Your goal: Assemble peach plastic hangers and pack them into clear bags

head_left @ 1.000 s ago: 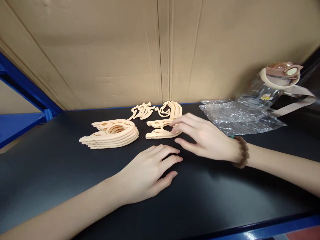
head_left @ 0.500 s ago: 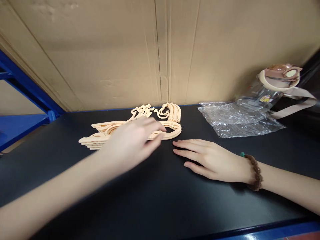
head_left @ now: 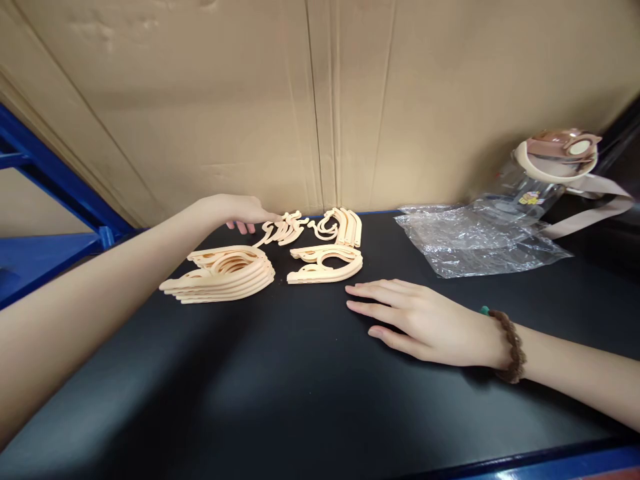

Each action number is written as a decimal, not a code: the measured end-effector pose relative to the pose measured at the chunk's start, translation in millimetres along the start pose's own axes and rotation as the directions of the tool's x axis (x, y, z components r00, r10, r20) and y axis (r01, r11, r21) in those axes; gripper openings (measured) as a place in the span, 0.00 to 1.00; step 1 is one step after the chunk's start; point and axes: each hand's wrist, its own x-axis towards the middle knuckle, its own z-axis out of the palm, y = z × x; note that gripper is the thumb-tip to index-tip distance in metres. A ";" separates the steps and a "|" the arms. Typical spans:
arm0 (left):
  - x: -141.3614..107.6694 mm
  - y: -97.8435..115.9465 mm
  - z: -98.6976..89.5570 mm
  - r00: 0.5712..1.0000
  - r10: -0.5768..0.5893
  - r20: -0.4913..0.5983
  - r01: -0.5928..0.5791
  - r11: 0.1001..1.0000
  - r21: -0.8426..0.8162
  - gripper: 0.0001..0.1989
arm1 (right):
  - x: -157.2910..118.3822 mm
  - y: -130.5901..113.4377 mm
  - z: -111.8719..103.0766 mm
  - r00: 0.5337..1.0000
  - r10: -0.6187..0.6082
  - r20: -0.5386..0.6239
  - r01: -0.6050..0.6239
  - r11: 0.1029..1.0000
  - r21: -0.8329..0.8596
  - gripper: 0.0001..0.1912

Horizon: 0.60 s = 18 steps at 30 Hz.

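My left hand (head_left: 244, 209) is at the far side of the black table, at the left end of a row of cream plastic hanger hooks (head_left: 286, 229). Its thumb side stretches toward the hooks, while the other fingers hang apart below it; whether they touch is unclear. Nearer me lies a stack of cream folding-hanger bodies (head_left: 227, 283). To its right rests a lower stack of similar hanger pieces (head_left: 327, 270). My right hand (head_left: 410, 317) lies flat on the table with fingers spread, just right of that lower stack, holding nothing.
Behind the lower stack are more hooks (head_left: 326, 227) and curved cream pieces (head_left: 350, 227). Clear plastic bags (head_left: 480, 237) lie at the back right, beside a clear bottle with a brown lid (head_left: 560, 150) and strap. Cardboard (head_left: 225, 100) stands behind; a blue frame (head_left: 60, 207) is at left.
My left hand has moved away and to the left from above the hanger pieces to the hooks at the back, uncovering both stacks. My right hand has stayed in place.
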 end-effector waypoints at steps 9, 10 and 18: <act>15.8 11.3 2.9 0.998 -0.058 0.020 0.061 0.983 -0.172 0.34 | 0.0 -0.5 -0.7 1.000 0.013 0.013 -0.014 1.000 0.016 0.21; 18.5 11.6 3.4 0.998 -0.058 0.019 0.061 0.980 -0.187 0.34 | 0.0 -0.4 -0.6 1.000 0.016 0.017 -0.016 1.000 0.017 0.21; 41.0 10.1 3.6 0.978 0.139 -0.153 -0.167 0.968 -0.189 0.27 | -0.2 -0.2 -2.0 1.000 0.010 0.024 -0.011 1.000 0.016 0.21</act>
